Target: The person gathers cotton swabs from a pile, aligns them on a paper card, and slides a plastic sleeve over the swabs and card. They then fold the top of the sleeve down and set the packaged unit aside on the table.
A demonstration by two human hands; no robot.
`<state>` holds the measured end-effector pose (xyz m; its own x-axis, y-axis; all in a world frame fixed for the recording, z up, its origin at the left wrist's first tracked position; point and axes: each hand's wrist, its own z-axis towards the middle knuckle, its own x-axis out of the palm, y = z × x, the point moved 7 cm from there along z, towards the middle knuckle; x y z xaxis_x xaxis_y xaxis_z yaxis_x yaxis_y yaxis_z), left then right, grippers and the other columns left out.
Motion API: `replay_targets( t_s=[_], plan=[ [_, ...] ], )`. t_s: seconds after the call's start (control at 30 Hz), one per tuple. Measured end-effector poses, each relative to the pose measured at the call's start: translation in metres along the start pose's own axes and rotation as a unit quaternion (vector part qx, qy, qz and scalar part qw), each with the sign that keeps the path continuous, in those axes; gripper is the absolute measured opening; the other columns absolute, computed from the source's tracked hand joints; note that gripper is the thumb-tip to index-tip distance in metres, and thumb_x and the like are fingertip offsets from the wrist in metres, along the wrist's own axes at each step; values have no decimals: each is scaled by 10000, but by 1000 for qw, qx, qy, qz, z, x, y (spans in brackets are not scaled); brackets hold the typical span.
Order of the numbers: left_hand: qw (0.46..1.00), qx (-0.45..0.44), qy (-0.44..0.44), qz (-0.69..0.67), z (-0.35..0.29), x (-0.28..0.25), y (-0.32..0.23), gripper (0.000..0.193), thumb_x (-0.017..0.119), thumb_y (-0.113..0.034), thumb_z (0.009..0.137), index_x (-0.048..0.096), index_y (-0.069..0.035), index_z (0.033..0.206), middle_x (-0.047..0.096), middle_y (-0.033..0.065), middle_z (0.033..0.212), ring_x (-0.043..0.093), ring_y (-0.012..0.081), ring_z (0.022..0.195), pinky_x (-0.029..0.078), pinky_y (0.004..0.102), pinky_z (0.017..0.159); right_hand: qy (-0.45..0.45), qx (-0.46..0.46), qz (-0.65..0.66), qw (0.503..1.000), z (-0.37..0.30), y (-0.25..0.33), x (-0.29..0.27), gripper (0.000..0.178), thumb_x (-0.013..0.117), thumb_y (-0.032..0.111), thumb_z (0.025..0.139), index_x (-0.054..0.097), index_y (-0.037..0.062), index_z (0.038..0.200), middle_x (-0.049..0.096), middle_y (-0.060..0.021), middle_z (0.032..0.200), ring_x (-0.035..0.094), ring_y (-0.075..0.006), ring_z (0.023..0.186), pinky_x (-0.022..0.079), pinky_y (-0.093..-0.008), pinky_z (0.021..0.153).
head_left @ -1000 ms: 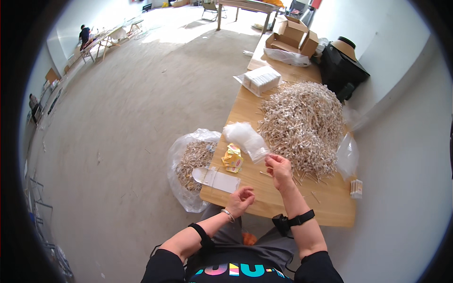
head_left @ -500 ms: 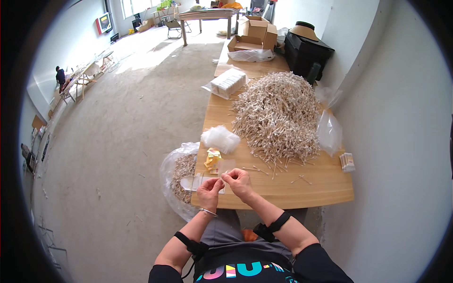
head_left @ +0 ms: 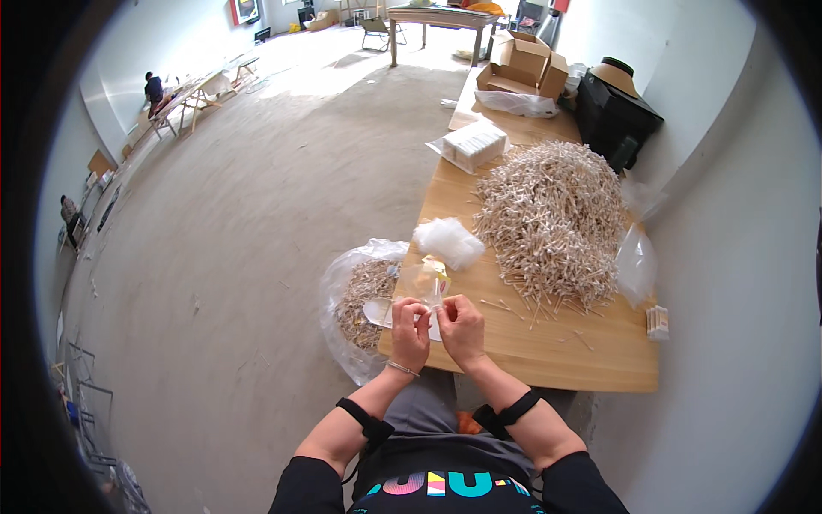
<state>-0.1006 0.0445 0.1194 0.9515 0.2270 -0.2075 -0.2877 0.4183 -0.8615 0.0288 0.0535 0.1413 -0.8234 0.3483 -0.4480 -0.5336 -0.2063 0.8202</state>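
Note:
Close together over the table's near left corner, my left hand [head_left: 411, 332] and my right hand [head_left: 461, 331] pinch the edge of a small clear plastic bag [head_left: 418, 281]. The bag stands up beyond my fingertips, looking flat and see-through. Behind it a yellow printed piece [head_left: 437, 267] lies on the table, partly covered. Under my hands, a white sheet [head_left: 377, 312] sticks out past the table's left edge. Just beyond sits a heap of clear bags [head_left: 449, 243]. A large mound of cotton swabs [head_left: 556, 223] rises to the right, with loose swabs along its near side.
A filled swab pack [head_left: 658, 323] sits at the wooden table's [head_left: 548, 364] right edge. Farther back are a wrapped white bundle [head_left: 475, 146], a cardboard box [head_left: 514, 79] and a black bin [head_left: 616, 116]. A plastic sack [head_left: 336, 330] of swabs stands on the floor at left.
My view has turned left, so the table appears farther right. Both hands have come together at the clear bag, which now stands upright above the fingertips.

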Motion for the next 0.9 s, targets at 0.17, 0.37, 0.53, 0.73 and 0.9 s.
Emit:
replay_targets(
  t_s=[0.17, 0.37, 0.53, 0.73, 0.9],
  plan=[
    [996, -41, -71, -27, -3, -8, 20, 348, 653, -121, 840, 436, -22, 1094, 423, 108, 1085, 547, 135, 827, 538, 236, 572, -1, -22, 30, 999, -3, 1, 9, 84, 647, 58, 791, 606, 3, 840, 604, -106, 692, 584, -171, 567, 471, -302, 543],
    [934, -333, 22, -128, -15, 7, 59, 349, 487, -315, 947, 595, 17, 958, 618, 60, 717, 607, 116, 595, 509, 260, 505, -3, -71, 28, 997, -6, 2, 20, 74, 645, 33, 790, 611, 6, 850, 612, -120, 714, 604, -192, 586, 482, -305, 554],
    [955, -280, -56, -74, -19, -12, 66, 373, 430, -324, 970, 643, -18, 969, 620, 51, 648, 590, 91, 552, 487, 254, 504, 60, -144, 2, 988, -11, 16, 42, 62, 629, 51, 769, 591, 47, 818, 597, -116, 736, 597, -287, 656, 481, -377, 589],
    [890, -377, -169, -192, -25, -35, 85, 270, 510, -244, 935, 640, -34, 1045, 618, 14, 719, 551, 56, 613, 479, 206, 569, 75, -171, -47, 981, -4, 18, 73, 68, 639, 67, 748, 582, 56, 784, 595, -109, 716, 599, -289, 669, 477, -379, 595],
    [890, -333, -166, -264, -23, -60, 97, 231, 585, -140, 877, 621, 8, 1050, 644, 30, 805, 579, 62, 648, 502, 204, 614, 133, -138, -38, 981, 13, 8, 105, 68, 633, 65, 752, 566, 56, 762, 599, -108, 717, 600, -291, 669, 469, -393, 597]
  ],
)
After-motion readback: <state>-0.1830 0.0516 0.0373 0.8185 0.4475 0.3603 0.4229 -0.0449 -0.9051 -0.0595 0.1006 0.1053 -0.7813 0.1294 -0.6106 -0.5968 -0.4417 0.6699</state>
